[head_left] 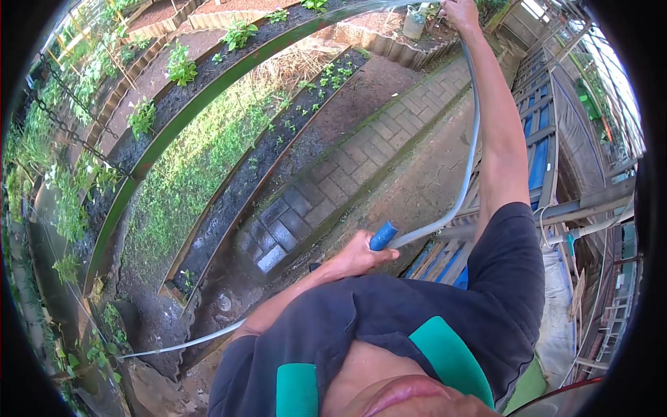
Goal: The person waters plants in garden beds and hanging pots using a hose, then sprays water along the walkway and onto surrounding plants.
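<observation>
Head view shows a person's two bare hands on one pale hose (474,132). The right grip (458,12), far out at the top edge, is closed around the hose's upper length; its fingers are partly cut off, so their exact hold is hard to make out. A thin stream of water (361,8) shoots out to the left of the right grip. From there the hose hangs down beside the right forearm and curves to the left grip (365,254), near the chest. The left grip is clenched on a blue cylinder (383,236) that stands up out of the fist, touching or just beside the hose; whether the two are joined cannot be told. Another stretch of hose emerges below and to the left of the left grip, behind the forearm.

Beyond the left grip, up and to the left, runs a brick path (375,142), its nearest bricks wet and shiny. Farther past it lie a narrow bed of dark soil (229,198), a strip of grass (184,156) and a long green-edged planter (201,87) with leafy plants (180,64). Just left of the right grip, slightly lower, stands a pale container (414,24). Blue sheeting (538,149) lies right of the right forearm.
</observation>
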Motion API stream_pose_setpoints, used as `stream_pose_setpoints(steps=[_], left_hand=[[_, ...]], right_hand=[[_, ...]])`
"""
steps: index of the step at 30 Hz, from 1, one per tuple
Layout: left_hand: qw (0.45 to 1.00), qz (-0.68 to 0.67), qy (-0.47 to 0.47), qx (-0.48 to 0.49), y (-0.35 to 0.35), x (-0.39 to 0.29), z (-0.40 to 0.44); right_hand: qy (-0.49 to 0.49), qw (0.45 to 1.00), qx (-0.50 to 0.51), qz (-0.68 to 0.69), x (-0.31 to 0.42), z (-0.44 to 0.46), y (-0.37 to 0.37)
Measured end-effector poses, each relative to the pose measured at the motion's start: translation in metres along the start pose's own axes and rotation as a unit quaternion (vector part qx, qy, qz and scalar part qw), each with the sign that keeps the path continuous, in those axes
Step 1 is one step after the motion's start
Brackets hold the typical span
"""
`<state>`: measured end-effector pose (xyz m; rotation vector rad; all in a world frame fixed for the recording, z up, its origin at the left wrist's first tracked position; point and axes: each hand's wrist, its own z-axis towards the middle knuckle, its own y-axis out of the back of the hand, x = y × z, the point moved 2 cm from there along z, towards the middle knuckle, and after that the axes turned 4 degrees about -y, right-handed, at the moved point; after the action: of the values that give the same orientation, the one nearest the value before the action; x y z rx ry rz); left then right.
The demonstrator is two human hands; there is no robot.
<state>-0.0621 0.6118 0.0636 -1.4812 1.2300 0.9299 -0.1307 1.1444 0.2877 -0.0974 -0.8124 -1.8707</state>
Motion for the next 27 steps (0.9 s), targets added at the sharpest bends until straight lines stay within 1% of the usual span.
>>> stream_pose_setpoints(steps=[1, 2, 3, 4, 6, 8, 9, 10, 12, 13, 14, 15, 16, 18, 21, 22, 23, 24, 27], left_hand=[[1.000, -0.012, 0.002, -0.017, 0.004, 0.001, -0.003], [0.999, 0.010, -0.008, -0.037, 0.009, 0.004, -0.006], [0.998, 0.030, -0.017, -0.059, 0.015, 0.011, -0.009], [0.995, 0.050, -0.026, -0.083, 0.021, 0.019, -0.013], [0.990, 0.064, -0.005, -0.126, 0.035, 0.035, -0.028], [0.980, 0.065, 0.020, -0.186, 0.052, 0.036, -0.051], [0.973, 0.087, 0.005, -0.212, 0.059, 0.042, -0.064], [0.965, 0.113, 0.052, -0.229, 0.064, 0.029, -0.084], [0.942, 0.185, 0.052, -0.276, 0.075, 0.046, -0.123], [0.935, 0.175, 0.079, -0.297, 0.079, 0.047, -0.147], [0.930, 0.168, 0.104, -0.311, 0.082, 0.048, -0.173], [0.919, 0.180, 0.129, -0.325, 0.088, 0.066, -0.196], [0.912, 0.152, 0.118, -0.361, 0.088, 0.076, -0.219], [0.906, 0.114, 0.157, -0.377, 0.087, 0.090, -0.264], [0.889, 0.063, 0.161, -0.425, 0.069, 0.093, -0.312], [0.883, 0.044, 0.165, -0.436, 0.062, 0.102, -0.325], [0.878, 0.026, 0.167, -0.448, 0.056, 0.113, -0.337], [0.872, 0.008, 0.169, -0.459, 0.050, 0.122, -0.347], [0.844, -0.032, 0.176, -0.506, 0.029, 0.137, -0.382]], right_hand=[[-0.014, 0.999, 0.014, 0.028, 0.011, -0.002, 0.005], [-0.028, 0.998, 0.026, 0.058, 0.024, -0.003, 0.011], [-0.055, 0.995, 0.049, 0.060, 0.041, -0.007, 0.017], [-0.096, 0.989, 0.075, 0.085, 0.054, -0.009, 0.023], [-0.177, 0.966, 0.134, 0.134, 0.074, -0.018, 0.019], [-0.232, 0.937, 0.163, 0.204, 0.040, 0.002, -0.024], [-0.221, 0.924, 0.215, 0.224, 0.038, 0.003, -0.035], [-0.208, 0.908, 0.269, 0.244, 0.053, -0.002, -0.050], [-0.223, 0.899, 0.271, 0.261, 0.112, -0.038, -0.063], [-0.234, 0.897, 0.265, 0.266, 0.138, -0.052, -0.068], [-0.227, 0.884, 0.286, 0.291, 0.157, -0.064, -0.082], [-0.220, 0.872, 0.303, 0.315, 0.172, -0.079, -0.095], [-0.215, 0.860, 0.318, 0.335, 0.187, -0.093, -0.105], [-0.208, 0.844, 0.363, 0.336, 0.218, -0.122, -0.131], [-0.215, 0.812, 0.401, 0.367, 0.279, -0.175, -0.153], [-0.212, 0.806, 0.413, 0.367, 0.300, -0.190, -0.158], [-0.223, 0.788, 0.425, 0.387, 0.320, -0.204, -0.165], [-0.220, 0.800, 0.420, 0.367, 0.372, -0.232, -0.133], [-0.180, 0.785, 0.463, 0.369, 0.442, -0.276, -0.139]])
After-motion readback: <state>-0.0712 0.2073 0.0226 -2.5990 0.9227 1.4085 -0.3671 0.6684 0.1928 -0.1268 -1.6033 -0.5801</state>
